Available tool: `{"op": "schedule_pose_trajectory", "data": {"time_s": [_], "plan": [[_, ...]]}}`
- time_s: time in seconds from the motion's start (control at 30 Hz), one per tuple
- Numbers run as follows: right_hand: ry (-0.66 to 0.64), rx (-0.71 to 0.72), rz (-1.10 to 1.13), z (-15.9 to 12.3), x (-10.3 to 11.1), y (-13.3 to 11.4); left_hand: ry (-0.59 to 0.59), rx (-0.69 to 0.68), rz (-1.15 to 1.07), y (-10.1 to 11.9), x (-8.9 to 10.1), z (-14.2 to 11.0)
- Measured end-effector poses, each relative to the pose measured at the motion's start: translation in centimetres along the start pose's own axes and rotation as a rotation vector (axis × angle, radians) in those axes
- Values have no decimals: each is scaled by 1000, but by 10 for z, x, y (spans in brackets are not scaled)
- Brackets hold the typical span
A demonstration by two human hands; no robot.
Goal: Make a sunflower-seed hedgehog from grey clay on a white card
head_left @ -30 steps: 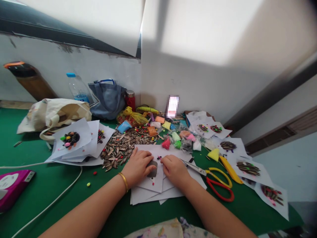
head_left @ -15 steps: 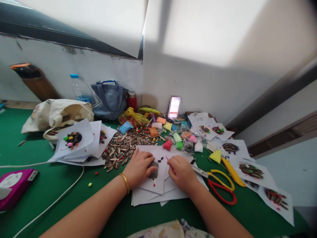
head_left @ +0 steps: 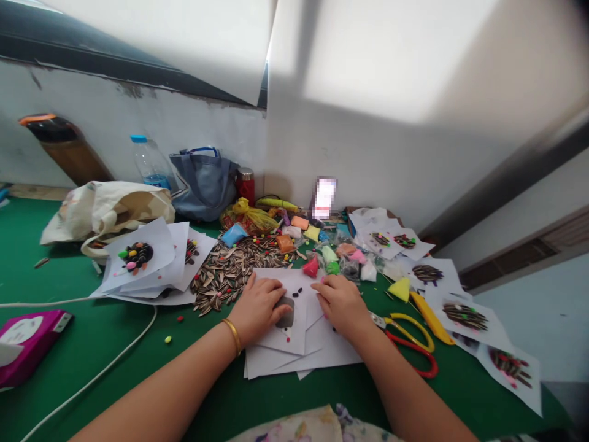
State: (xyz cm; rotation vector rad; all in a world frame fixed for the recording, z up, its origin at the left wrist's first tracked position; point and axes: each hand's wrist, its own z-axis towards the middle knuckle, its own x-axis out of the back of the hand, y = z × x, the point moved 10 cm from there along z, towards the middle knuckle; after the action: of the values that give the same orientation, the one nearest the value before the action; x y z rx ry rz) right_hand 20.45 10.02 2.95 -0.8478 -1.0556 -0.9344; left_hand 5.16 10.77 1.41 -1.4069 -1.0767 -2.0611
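My left hand, a gold bangle at its wrist, lies flat and open on a white paper sheet. Its fingertips and thumb touch the edge of a flat grey clay piece. Two small black pieces sit above the clay, and a small red dot lies below it. To the right, my right hand is closed with fingers bent over the paper stack. A trace of pink shows by its fingertips; what they hold is mostly hidden. Scissors with yellow and red handles lie beside its wrist, partly covered.
Sunflower seeds are heaped behind my left hand. Clay packets, including a red one, lie behind the sheets. Seed pictures on paper stand in a pile at left and along the right. A yellow cutter lies near the scissors.
My right hand has moved slightly up and away from the black pieces, and its fingers have shifted. The pink strip at its fingertips shows less. My left hand stays on the paper.
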Motion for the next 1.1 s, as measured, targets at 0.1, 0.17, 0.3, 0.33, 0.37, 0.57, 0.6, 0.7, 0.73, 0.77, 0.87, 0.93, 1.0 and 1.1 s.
{"op": "schedule_pose_trajectory", "data": {"time_s": [0.1,0.17,0.3,0.33,0.37,0.57,0.6,0.7,0.73,0.77,0.87,0.93,1.0,1.1], "plan": [[-36,53,24,16,-13,-14,-1,0,5,0,0,0],[-65,51,27,25,-21,-18,-6,5,6,0,0,-1],[-78,36,74,30,-24,-18,-12,13,-2,-1,0,-1],[-71,29,96,28,-23,-17,-11,14,-8,-1,0,-1],[-69,19,121,25,-22,-16,-8,15,-14,-2,0,-1],[-144,14,260,4,-30,-27,-9,18,-10,-2,1,-1],[-139,23,262,2,-31,-30,-12,19,-4,-2,1,-1],[-119,37,246,3,-32,-35,-22,24,2,-1,1,-1],[-114,40,238,4,-32,-35,-24,24,1,-1,1,-1],[-110,43,231,5,-33,-36,-24,24,1,-1,2,-1],[-114,64,202,6,-33,-38,-23,20,2,-1,2,-1],[-125,76,191,6,-34,-40,-23,19,1,-1,1,-1],[-129,83,200,4,-33,-41,-19,18,-2,-2,1,-1],[-104,83,245,0,-28,-39,-8,12,-5,-2,1,-1]]}}
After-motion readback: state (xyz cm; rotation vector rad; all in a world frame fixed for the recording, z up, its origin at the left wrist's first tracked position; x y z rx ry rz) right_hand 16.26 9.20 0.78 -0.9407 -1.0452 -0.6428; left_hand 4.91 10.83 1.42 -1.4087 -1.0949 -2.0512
